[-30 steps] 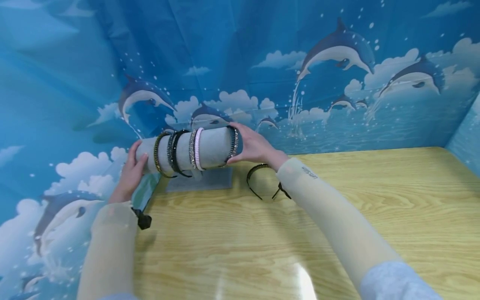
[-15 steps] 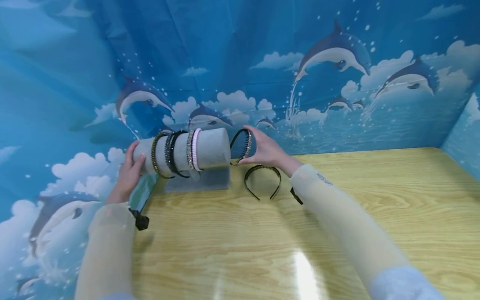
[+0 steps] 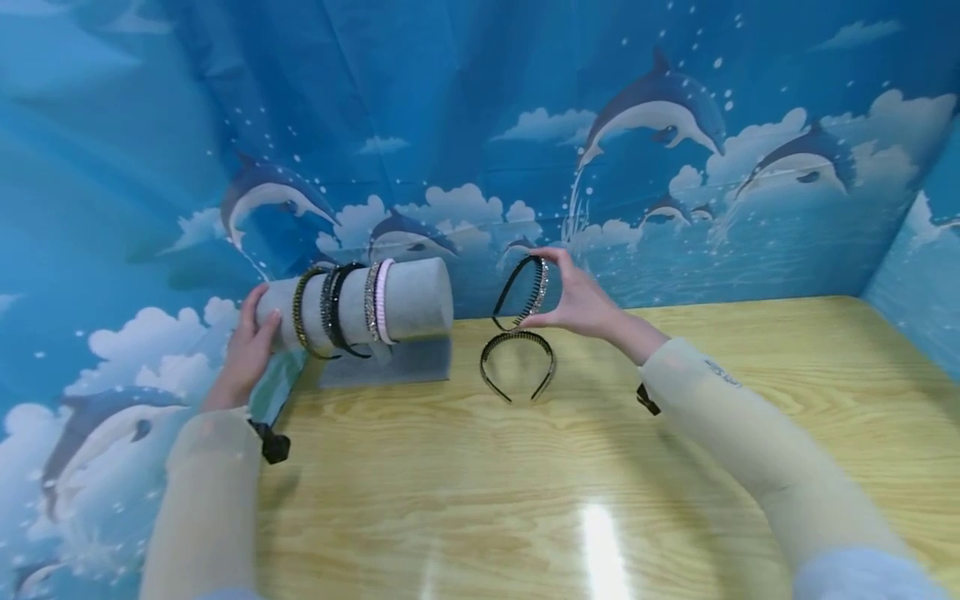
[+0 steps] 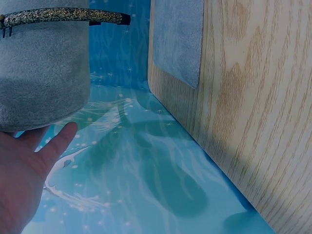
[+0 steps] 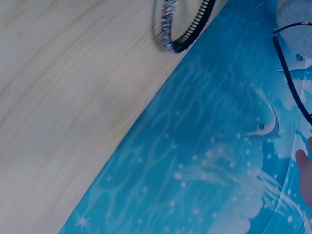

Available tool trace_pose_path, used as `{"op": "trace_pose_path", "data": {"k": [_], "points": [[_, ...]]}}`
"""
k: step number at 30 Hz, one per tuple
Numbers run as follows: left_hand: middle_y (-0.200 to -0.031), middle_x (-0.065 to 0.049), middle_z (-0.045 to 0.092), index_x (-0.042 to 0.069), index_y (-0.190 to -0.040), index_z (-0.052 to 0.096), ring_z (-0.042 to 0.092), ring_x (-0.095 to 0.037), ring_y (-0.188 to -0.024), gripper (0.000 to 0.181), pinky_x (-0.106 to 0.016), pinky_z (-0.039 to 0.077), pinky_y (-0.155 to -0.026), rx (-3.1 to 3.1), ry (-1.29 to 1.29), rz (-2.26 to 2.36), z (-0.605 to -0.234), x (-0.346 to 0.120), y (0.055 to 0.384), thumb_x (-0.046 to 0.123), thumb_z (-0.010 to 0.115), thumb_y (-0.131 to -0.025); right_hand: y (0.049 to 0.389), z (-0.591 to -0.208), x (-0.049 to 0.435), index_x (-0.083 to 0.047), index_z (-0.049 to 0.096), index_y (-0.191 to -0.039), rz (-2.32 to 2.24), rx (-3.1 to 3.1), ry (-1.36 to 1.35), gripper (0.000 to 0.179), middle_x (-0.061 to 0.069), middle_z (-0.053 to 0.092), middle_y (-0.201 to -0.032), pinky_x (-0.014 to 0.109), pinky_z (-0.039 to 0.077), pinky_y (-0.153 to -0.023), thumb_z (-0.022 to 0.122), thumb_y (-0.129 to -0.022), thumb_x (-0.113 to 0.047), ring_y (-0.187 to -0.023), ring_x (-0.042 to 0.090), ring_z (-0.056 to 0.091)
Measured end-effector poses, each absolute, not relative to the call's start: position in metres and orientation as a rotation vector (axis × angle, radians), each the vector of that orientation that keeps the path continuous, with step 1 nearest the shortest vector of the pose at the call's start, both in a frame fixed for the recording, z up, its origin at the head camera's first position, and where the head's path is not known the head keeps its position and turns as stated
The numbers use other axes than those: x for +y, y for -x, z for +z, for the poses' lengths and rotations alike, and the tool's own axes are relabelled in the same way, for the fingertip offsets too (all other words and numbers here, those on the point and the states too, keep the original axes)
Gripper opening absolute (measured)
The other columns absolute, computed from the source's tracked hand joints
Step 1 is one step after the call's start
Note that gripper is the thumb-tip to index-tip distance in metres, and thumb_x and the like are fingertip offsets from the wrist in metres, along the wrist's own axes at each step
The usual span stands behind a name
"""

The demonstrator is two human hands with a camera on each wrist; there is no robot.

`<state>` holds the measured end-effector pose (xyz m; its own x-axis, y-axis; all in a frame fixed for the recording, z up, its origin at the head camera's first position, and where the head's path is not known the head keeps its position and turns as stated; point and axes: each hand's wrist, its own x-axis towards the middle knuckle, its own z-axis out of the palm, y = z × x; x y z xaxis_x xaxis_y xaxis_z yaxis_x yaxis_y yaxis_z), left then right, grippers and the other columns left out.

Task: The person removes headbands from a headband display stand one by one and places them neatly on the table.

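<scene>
A grey padded headband display stand, a horizontal roll, stands at the back left. My left hand holds its left end, thumb on the near side. Around the roll sit several headbands: a gold-and-black one, dark ones, a silver glittery one and a pink one. Right of the roll and apart from it, my right hand pinches a black toothed headband with sparkling stones, raised above the table. Just below it, another black toothed headband lies on the wood.
The stand's flat grey base rests on the wood-grain table. A blue dolphin-print sheet hangs behind the table and along its left side. Black wrist devices sit under both forearms.
My right hand has drawn the stone-studded black headband off the roll's right end and carried it rightward. The left hand keeps its hold on the roll; the view has shifted slightly.
</scene>
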<state>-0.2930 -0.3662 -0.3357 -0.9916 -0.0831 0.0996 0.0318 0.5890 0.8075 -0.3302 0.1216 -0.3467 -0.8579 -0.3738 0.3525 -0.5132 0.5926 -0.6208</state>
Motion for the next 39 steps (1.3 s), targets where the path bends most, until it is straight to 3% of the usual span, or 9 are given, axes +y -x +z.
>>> {"op": "trace_pose_path", "data": {"k": [3,10,26,35,39], "points": [[-0.158,-0.027,0.003,0.035,-0.156,0.003,0.012,-0.058,-0.136,0.067,-0.073,0.016,-0.103,-2.690,-0.060,-1.352,-0.336,-0.369,0.293,0.057,0.032,-0.100,0.325,-0.348,0.135,-0.010,0.024,-0.150,1.126,-2.624,-0.749,0.112,0.014,0.030,-0.152,0.058,0.033,-0.105,0.089,-0.065,-0.045,-0.133,0.042,0.035],[-0.158,-0.025,0.003,0.036,-0.156,0.003,0.011,-0.058,-0.136,0.067,-0.074,0.012,-0.103,-2.703,-0.074,-1.328,-0.336,-0.370,0.294,0.058,0.031,-0.100,0.313,-0.348,0.169,-0.006,0.027,-0.149,1.191,-2.580,-0.739,0.106,0.017,0.031,-0.150,0.049,0.027,-0.111,0.090,-0.068,-0.033,-0.135,0.039,0.033],[-0.159,-0.023,0.003,0.036,-0.156,0.003,0.014,-0.056,-0.136,0.066,-0.073,0.016,-0.103,-2.696,-0.071,-1.345,-0.334,-0.365,0.295,0.058,0.030,-0.100,0.297,-0.368,0.208,-0.020,0.027,-0.154,1.083,-2.699,-0.701,0.101,0.017,0.031,-0.149,0.069,0.027,-0.101,0.086,-0.073,-0.035,-0.135,0.041,0.031],[-0.160,-0.019,0.002,0.039,-0.156,0.002,0.012,-0.053,-0.138,0.066,-0.072,0.015,-0.104,-2.701,-0.082,-1.380,-0.336,-0.365,0.295,0.058,0.030,-0.099,0.300,-0.381,0.217,-0.011,0.030,-0.151,1.076,-2.836,-0.723,0.101,0.021,0.031,-0.148,0.069,0.025,-0.102,0.084,-0.073,-0.046,-0.134,0.044,0.030],[-0.160,-0.020,0.002,0.038,-0.156,0.002,0.013,-0.053,-0.138,0.066,-0.071,0.016,-0.104,-2.691,-0.067,-1.389,-0.336,-0.365,0.295,0.058,0.031,-0.100,0.303,-0.394,0.217,-0.012,0.034,-0.150,1.024,-2.854,-0.796,0.100,0.022,0.031,-0.147,0.069,0.029,-0.100,0.085,-0.071,-0.046,-0.132,0.045,0.031]]}}
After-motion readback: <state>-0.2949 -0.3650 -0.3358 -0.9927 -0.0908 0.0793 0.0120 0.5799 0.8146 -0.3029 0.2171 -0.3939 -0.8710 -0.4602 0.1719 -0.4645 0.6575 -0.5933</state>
